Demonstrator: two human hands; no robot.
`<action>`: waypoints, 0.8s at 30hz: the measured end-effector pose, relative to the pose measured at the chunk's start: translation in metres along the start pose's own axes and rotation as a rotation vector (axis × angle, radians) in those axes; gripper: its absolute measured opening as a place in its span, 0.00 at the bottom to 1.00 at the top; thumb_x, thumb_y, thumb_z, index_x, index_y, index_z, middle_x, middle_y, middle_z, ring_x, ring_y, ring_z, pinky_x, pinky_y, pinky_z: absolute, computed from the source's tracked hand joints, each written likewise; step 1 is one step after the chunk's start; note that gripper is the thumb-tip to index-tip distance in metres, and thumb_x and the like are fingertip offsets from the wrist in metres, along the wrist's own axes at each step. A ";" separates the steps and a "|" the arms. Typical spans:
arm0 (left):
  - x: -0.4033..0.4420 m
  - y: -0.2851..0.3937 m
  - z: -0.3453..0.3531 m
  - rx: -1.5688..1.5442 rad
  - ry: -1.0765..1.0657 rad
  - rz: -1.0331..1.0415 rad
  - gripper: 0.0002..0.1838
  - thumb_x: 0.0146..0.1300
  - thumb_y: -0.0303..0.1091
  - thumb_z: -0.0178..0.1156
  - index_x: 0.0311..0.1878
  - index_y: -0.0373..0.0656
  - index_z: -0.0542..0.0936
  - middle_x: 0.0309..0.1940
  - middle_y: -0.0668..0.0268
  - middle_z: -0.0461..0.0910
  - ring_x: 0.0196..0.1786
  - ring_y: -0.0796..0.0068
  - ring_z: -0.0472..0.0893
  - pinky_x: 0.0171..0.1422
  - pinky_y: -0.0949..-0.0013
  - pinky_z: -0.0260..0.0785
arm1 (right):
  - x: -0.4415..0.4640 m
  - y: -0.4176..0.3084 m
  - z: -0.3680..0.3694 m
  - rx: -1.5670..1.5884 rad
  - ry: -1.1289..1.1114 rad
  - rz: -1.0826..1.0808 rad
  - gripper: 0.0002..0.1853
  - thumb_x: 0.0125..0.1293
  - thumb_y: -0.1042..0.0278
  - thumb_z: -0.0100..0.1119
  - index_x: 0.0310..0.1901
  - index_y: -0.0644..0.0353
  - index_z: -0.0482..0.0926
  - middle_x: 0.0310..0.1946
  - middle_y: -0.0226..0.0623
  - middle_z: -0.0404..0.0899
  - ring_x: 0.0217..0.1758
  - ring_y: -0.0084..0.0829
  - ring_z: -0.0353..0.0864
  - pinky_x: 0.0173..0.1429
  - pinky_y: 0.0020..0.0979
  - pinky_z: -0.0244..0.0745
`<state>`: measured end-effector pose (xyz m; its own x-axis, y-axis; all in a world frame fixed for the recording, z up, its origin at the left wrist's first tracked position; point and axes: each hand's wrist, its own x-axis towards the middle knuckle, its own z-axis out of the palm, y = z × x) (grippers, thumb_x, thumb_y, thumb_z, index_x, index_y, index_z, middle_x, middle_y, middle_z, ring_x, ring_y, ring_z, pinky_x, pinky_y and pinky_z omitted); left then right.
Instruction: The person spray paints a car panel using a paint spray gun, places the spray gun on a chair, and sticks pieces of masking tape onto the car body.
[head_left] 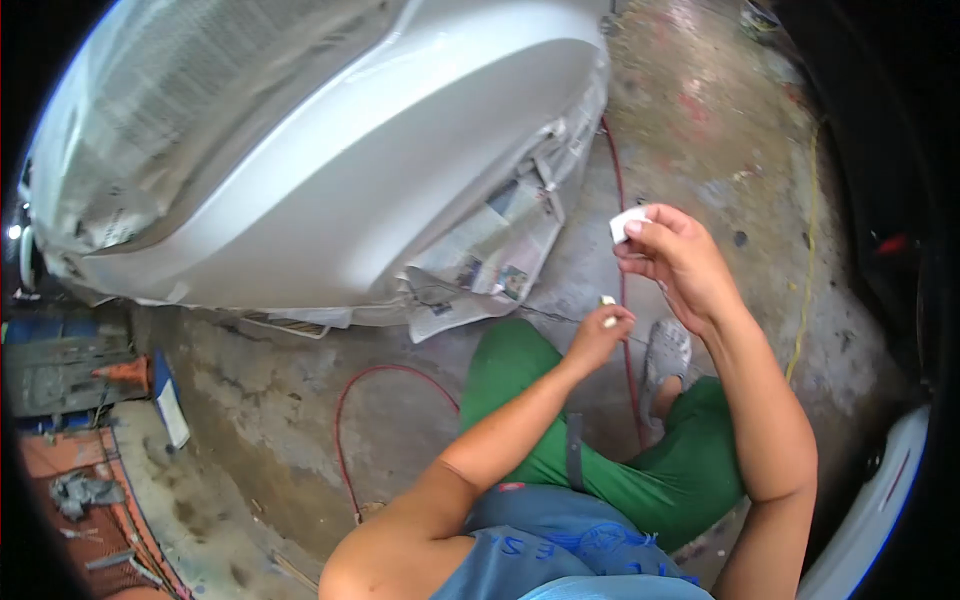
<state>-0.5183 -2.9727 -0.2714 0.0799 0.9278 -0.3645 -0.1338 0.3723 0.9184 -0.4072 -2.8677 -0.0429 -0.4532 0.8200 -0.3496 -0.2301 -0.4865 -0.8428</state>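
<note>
My right hand (683, 258) is raised, its thumb and fingers pinching a small white flat piece (626, 222), perhaps a folded pad or paper. Lower and to the left, my left hand (597, 335) is closed over my knee around a small pale stick-like thing (608, 301). Its ends show at the fingers, but its kind cannot be made out. In front of me on the left stands a smooth silver-white car body panel (330, 190). Newspaper masking (500, 245) is taped along its edge, apart from both hands.
A red hose (385, 368) curves over the stained concrete floor (260, 420). A yellow cord (809, 270) lies to the right. At left are an orange cone (125, 371) and a grey rag (84, 494). Another pale vehicle part (880, 500) is close at lower right.
</note>
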 end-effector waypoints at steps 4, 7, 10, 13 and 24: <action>-0.004 0.035 0.003 -0.032 0.115 0.083 0.10 0.71 0.35 0.64 0.45 0.38 0.83 0.35 0.69 0.83 0.38 0.80 0.81 0.47 0.73 0.75 | 0.008 0.002 -0.015 0.007 0.048 -0.004 0.08 0.69 0.63 0.66 0.43 0.57 0.80 0.42 0.30 0.83 0.49 0.25 0.82 0.54 0.31 0.77; -0.014 0.087 0.009 -0.251 0.195 0.220 0.09 0.71 0.32 0.64 0.48 0.36 0.81 0.40 0.64 0.83 0.43 0.76 0.82 0.52 0.68 0.79 | 0.007 0.000 -0.018 0.034 0.044 -0.039 0.08 0.69 0.64 0.68 0.43 0.56 0.79 0.42 0.30 0.84 0.49 0.25 0.82 0.55 0.32 0.78; -0.018 0.144 0.013 -0.353 0.260 0.391 0.10 0.69 0.29 0.65 0.50 0.36 0.79 0.43 0.62 0.82 0.46 0.74 0.82 0.54 0.66 0.80 | 0.006 0.000 -0.019 0.050 0.033 -0.079 0.09 0.68 0.66 0.68 0.44 0.57 0.78 0.43 0.31 0.83 0.49 0.25 0.82 0.57 0.32 0.78; -0.012 0.170 0.012 -0.342 0.276 0.524 0.12 0.67 0.27 0.68 0.51 0.36 0.78 0.44 0.62 0.82 0.46 0.74 0.82 0.55 0.66 0.81 | 0.002 -0.002 -0.016 0.049 0.013 -0.147 0.10 0.69 0.66 0.68 0.45 0.57 0.78 0.44 0.32 0.83 0.50 0.26 0.83 0.58 0.33 0.78; -0.011 0.192 0.014 -0.289 0.242 0.581 0.08 0.65 0.28 0.71 0.45 0.38 0.86 0.40 0.67 0.86 0.44 0.81 0.81 0.50 0.73 0.74 | -0.009 -0.003 -0.013 -0.001 -0.027 -0.284 0.11 0.68 0.66 0.69 0.46 0.58 0.78 0.45 0.32 0.83 0.49 0.25 0.82 0.58 0.34 0.78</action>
<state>-0.5311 -2.9113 -0.0887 -0.3027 0.9455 0.1195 -0.3486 -0.2266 0.9095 -0.3909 -2.8700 -0.0424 -0.3939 0.9149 -0.0885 -0.3507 -0.2386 -0.9056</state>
